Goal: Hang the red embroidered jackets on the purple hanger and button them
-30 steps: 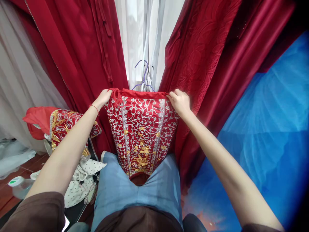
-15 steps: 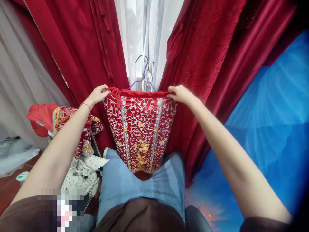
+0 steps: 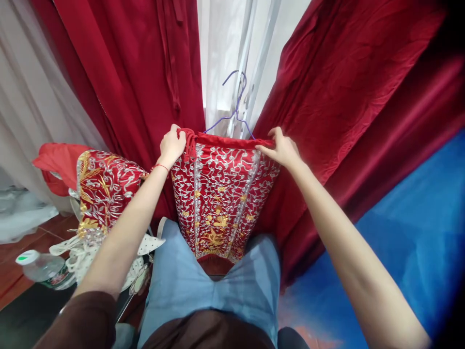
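A red skirt [image 3: 223, 194] with silver and gold embroidery hangs in front of me, its waistband up and its lower part between my knees. My left hand [image 3: 172, 145] pinches the waistband's left end, beside a bunch of red ties [image 3: 189, 143]. At the right end, my right hand [image 3: 281, 148] has its thumb in front of the waistband and its fingers behind. A purple hanger [image 3: 237, 109] stands up from inside the waistband, with its hook above; its lower part is hidden in the skirt.
Left of me lies a red embroidered garment [image 3: 109, 186] with white dotted cloth [image 3: 78, 257] below it. A plastic bottle [image 3: 45, 268] is near them. Red curtains [image 3: 131, 72] hang ahead on both sides, a white metal stand [image 3: 259, 63] between them. Blue printed cloth [image 3: 407, 232] is at right.
My hands, the skirt and the hanger have shifted to the right in view. The skirt's top edge now tilts down to the right. More of the bottle shows.
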